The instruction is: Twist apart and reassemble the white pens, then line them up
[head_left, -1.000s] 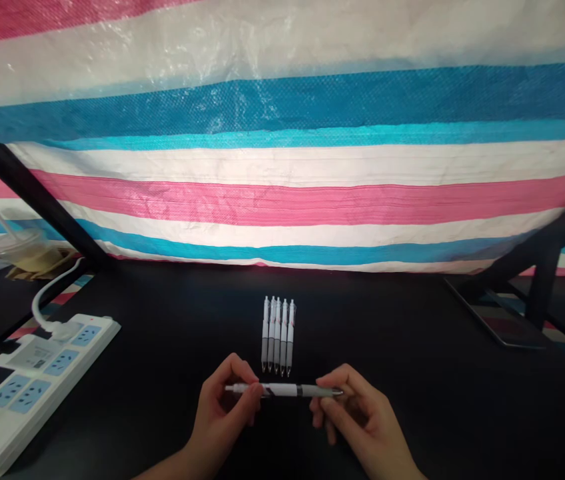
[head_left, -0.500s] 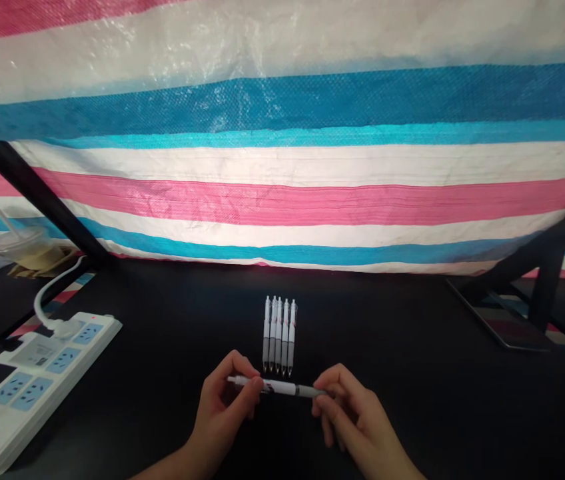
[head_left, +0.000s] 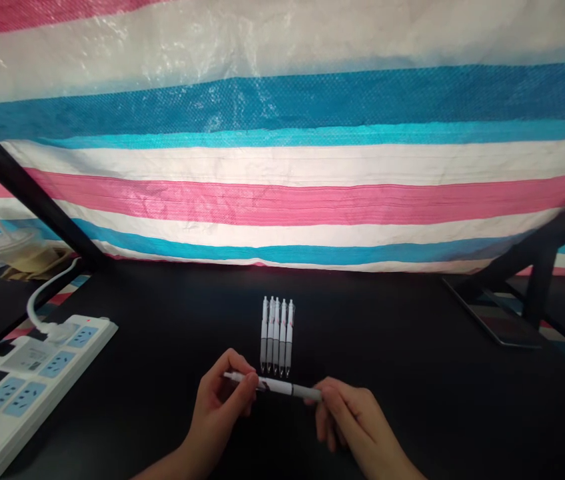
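Note:
I hold one white pen [head_left: 277, 387] crosswise over the black table [head_left: 392, 373], low in the middle of the view. My left hand [head_left: 222, 403] pinches its clicker end between thumb and fingers. My right hand [head_left: 350, 420] pinches the tip end, and the tip is hidden in the fingers. Just behind the held pen lie several white pens [head_left: 276, 335] side by side in a neat row, tips pointing towards me. The held pen's middle passes right in front of those tips.
A white power strip [head_left: 27, 380] with a white cable lies at the left edge. A dark phone [head_left: 495, 313] lies flat at the right, near black frame bars. A striped plastic sheet [head_left: 282, 153] hangs behind the table. A lidded drink cup [head_left: 15, 248] stands far left.
The pen has shifted slightly left and tilted, its right end lower. My right fingers have slid over its tip, which showed a second ago.

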Motion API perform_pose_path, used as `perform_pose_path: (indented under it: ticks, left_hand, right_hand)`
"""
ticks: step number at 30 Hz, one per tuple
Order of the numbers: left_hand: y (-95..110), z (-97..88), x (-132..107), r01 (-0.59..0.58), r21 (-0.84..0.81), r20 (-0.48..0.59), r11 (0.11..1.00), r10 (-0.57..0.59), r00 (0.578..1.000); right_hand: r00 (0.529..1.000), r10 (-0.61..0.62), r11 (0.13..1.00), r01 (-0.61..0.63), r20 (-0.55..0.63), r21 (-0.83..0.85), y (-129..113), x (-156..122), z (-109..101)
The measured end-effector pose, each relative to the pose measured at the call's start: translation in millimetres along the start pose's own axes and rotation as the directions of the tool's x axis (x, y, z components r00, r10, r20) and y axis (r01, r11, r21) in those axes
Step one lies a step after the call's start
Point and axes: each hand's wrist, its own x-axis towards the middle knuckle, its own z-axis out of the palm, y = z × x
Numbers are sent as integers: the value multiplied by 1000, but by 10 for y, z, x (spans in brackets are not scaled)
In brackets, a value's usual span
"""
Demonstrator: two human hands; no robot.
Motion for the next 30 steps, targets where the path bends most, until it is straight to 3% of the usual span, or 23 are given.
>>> perform_pose_path:
  ticks: [4,8,12,15,18,26,30]
  left_hand:
    - [6,8,-2,4,2,-2,1000,-4,1000]
    - [13,8,6,-1,4,7,1000,1,1000]
    - [35,1,39,-31,8,26,999,31,999]
    - [58,6,58,-41,9,45,999,41,998]
    - [68,30,66,-3,1,42,1000,3,999]
    - [22,37,152,-9,-142,59,990,18,998]
    - [26,29,205,2,-223,-10,975,-4,1000]
  right_hand:
    - [1000,-16,999,15,-26,-35,-16,-14,2]
    - [999,4,992,1,36,-127,-27,-16,1]
    - [973,182,983,-186,140,15,14,30,-5]
    - [953,215,952,-253,214,171,51,69,-7]
    - [938,252,931,-302,237,205,61,68,14]
    - [939,194,943,-259,284,211,12,48,112]
    - [943,179,947,-242,282,210,-38,66,102]
